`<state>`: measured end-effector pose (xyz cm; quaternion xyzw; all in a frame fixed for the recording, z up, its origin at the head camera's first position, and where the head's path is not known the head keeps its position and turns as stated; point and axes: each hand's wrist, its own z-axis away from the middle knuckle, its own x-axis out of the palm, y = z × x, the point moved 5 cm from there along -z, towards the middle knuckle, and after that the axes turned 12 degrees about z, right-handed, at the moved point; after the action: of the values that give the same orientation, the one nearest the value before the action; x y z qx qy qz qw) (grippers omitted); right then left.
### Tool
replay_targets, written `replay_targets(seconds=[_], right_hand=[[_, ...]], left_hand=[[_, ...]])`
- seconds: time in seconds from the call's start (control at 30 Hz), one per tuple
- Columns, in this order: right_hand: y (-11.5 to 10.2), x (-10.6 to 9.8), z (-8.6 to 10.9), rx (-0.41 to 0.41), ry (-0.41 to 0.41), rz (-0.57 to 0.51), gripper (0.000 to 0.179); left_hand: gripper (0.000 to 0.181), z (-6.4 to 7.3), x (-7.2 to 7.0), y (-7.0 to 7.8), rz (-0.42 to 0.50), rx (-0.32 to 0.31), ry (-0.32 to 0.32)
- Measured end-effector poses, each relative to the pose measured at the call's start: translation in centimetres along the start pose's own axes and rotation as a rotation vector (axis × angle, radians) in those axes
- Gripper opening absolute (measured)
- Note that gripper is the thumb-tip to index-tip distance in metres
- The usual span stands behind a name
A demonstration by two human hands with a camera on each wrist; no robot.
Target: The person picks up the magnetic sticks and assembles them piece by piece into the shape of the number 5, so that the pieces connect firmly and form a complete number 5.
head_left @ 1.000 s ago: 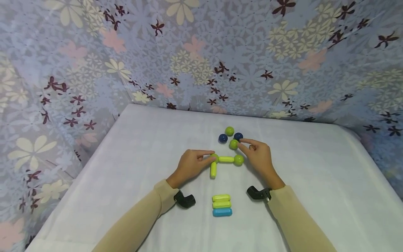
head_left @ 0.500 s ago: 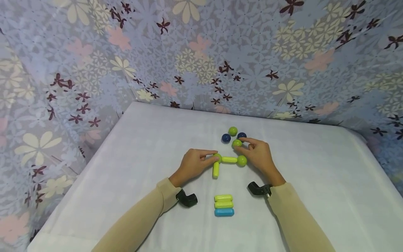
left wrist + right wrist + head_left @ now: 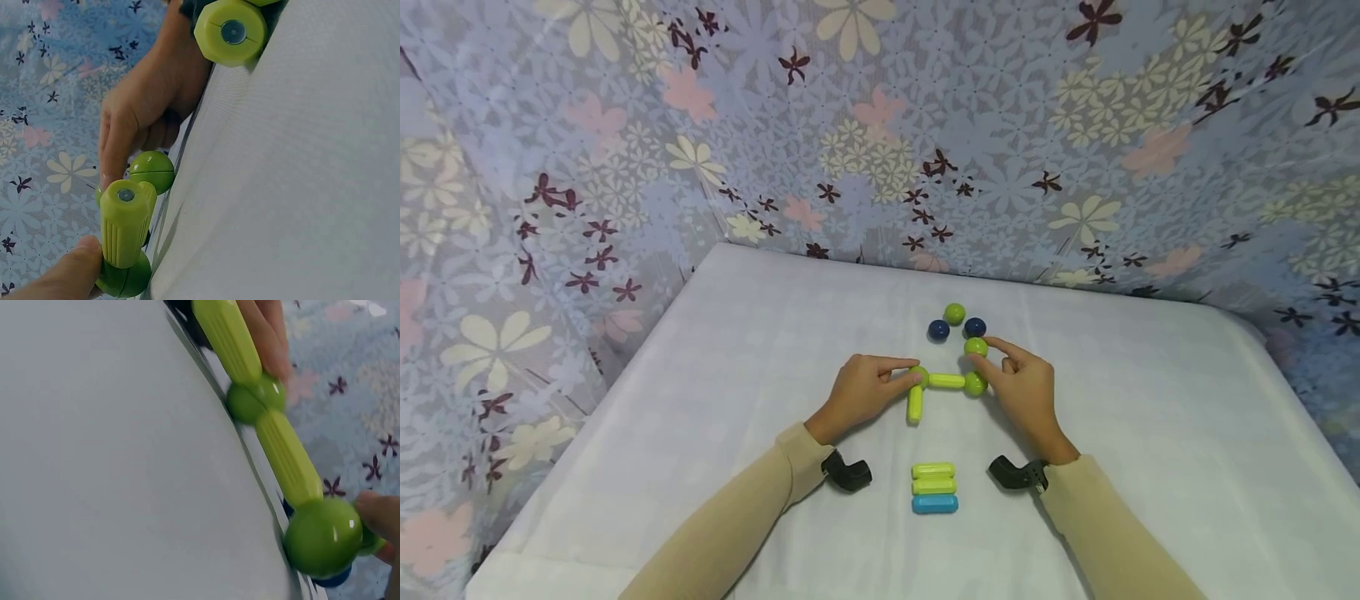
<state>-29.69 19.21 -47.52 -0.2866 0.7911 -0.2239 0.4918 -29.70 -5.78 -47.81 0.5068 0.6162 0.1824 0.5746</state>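
My left hand [image 3: 861, 392] pinches a green ball [image 3: 918, 377] between thumb and finger. From that ball one lime stick [image 3: 947, 381] runs right to a second green ball [image 3: 975, 384], and another lime stick [image 3: 914, 404] points toward me. My right hand [image 3: 1022, 392] pinches a third green ball [image 3: 976, 347], just beyond the second one. In the right wrist view this held ball [image 3: 371, 542] is partly hidden behind the joined ball [image 3: 324, 537]. The left wrist view has the near stick [image 3: 125, 225] end-on, its round end insert visible.
Behind the hands lie a loose green ball [image 3: 954, 313] and two dark blue balls [image 3: 938, 331]. Closer to me, two lime sticks [image 3: 933, 478] and a blue stick [image 3: 935, 503] lie side by side on the white cloth [image 3: 775, 333]. A floral curtain [image 3: 850, 125] stands behind.
My right hand has taken hold of the front green ball and shifted it slightly right, away from the other loose balls. The left hand keeps its pinch on the corner ball.
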Motion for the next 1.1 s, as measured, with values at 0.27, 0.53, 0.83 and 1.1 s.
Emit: replay_targets(seconds=[0.27,0.53,0.83,1.1], right_hand=[[-2.1,-0.7,2.9,-0.041,0.034,-0.02,0.04],[-4.6,-0.1,7.2,-0.021,-0.17,-0.139,0.036],[-6.4,0.8,9.1,-0.093,-0.336,-0.22,0.037],[-6.8,1.6,9.2,-0.146,-0.344,-0.179,0.034]], left_hand=[[0.037,-0.1,0.2,-0.2,0.005,0.028,0.006],[0.037,-0.1,0.1,-0.2,-0.014,0.042,0.005],[0.037,0.0,0.0,0.1,0.0,0.057,0.007],[0.038,-0.1,0.0,0.0,-0.008,0.047,0.014]])
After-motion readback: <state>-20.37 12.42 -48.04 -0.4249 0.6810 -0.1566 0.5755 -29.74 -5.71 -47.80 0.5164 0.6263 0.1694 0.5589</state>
